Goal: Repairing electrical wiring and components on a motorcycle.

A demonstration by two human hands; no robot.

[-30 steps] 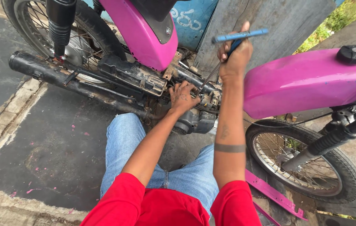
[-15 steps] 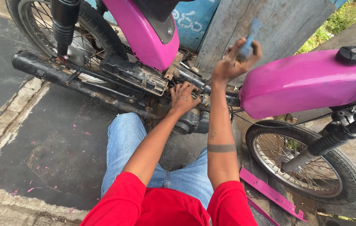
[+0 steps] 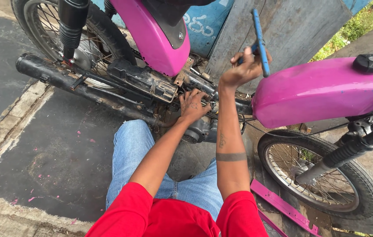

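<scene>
A pink motorcycle stands in front of me, its tank (image 3: 326,90) at the right and its rear cover (image 3: 151,35) at the upper left. My right hand (image 3: 243,70) is raised above the engine and grips a T-shaped tool with a blue handle (image 3: 260,41), the handle standing nearly upright. My left hand (image 3: 193,105) rests down in the engine area (image 3: 199,127) between frame and tank, fingers on the dark parts; what it holds is hidden.
A black exhaust pipe (image 3: 76,85) runs along the left. The rear wheel (image 3: 90,39) and front wheel (image 3: 322,175) flank my knees. A loose pink strip (image 3: 283,206) lies on the ground at the right. A grey wall panel (image 3: 300,26) stands behind.
My right hand has turned the blue-handled tool from lying level to standing nearly upright. My left hand has stayed on the engine.
</scene>
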